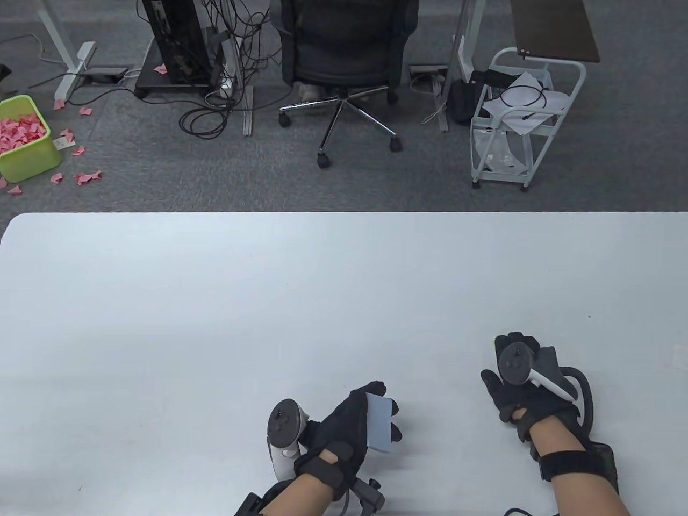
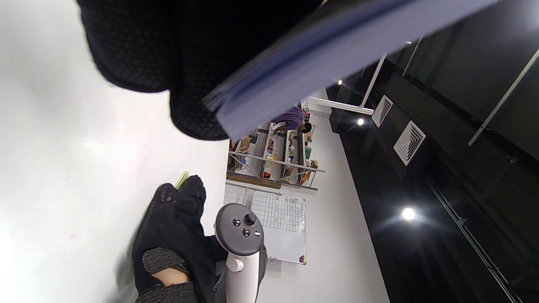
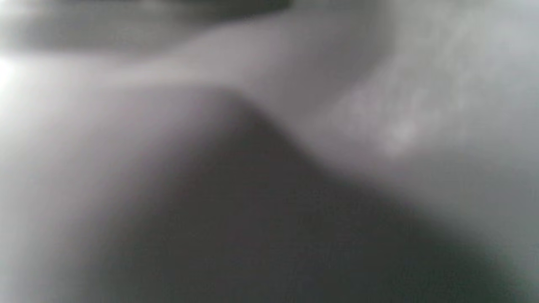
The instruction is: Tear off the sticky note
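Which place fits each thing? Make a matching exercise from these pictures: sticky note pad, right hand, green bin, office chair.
Things:
1. sticky note pad
2. right hand
3. green bin
4. office chair

Places:
A. on the floor at far left, holding pink paper scraps
B. beyond the table's far edge, near the middle
C. held in the left hand
D. on the table, holding nothing that shows

Pairs: 1-C, 2-D, 3-A, 4-B

We see a white desk (image 1: 215, 322) with rounded far corners, its top pale and faintly glossy. Our right hand (image 1: 524, 389) rests palm down directly on it near the front edge. Left of that hand and beyond it, the surface shows only tiny dark specks.
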Demonstrator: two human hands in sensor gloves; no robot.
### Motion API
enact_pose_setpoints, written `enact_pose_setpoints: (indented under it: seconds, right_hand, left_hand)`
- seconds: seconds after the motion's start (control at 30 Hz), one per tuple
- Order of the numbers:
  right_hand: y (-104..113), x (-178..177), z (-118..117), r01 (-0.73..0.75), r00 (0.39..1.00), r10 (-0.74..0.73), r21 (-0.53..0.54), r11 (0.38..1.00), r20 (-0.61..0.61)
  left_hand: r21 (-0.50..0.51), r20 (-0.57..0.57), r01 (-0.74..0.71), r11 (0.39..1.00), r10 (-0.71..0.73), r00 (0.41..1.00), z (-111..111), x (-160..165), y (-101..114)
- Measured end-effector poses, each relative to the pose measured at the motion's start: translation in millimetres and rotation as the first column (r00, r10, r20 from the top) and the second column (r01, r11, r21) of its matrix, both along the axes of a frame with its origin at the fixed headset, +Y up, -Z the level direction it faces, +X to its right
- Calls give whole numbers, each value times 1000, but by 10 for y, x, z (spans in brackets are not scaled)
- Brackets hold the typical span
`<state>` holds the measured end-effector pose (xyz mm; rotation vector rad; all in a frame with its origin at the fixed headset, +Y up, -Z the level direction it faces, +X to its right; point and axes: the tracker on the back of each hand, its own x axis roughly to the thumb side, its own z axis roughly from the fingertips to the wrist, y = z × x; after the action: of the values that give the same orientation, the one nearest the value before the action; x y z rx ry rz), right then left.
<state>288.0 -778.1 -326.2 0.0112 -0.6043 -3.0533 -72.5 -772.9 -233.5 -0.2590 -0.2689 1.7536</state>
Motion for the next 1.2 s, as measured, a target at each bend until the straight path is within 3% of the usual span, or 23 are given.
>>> enact_pose_setpoints:
  seconds: [0.5, 0.8, 0.9, 1.07, 1.2]
  right_hand:
    - [8, 46, -16, 45, 999, -45, 9, 999, 1]
    - [-20, 230, -17, 296, 955, -295, -38, 954, 34]
    - [31, 259, 6, 321, 945, -322, 27, 947, 51]
    - [278, 224, 176, 340, 935, -355, 336, 878, -19]
    - [376, 76, 320, 333, 942, -322, 364, 870, -94]
  left_hand:
    - [-38, -7, -3, 999, 2, 1000, -25, -15, -46]
    - [-2, -21, -26, 1000, 26, 999, -5, -74, 69]
    - [3, -28, -33, 999, 33, 999, -9, -95, 96]
    - [7, -39, -34, 999, 34, 999, -22, -121, 112]
    - [-9, -37, -38, 999, 38, 999, -33, -128, 96]
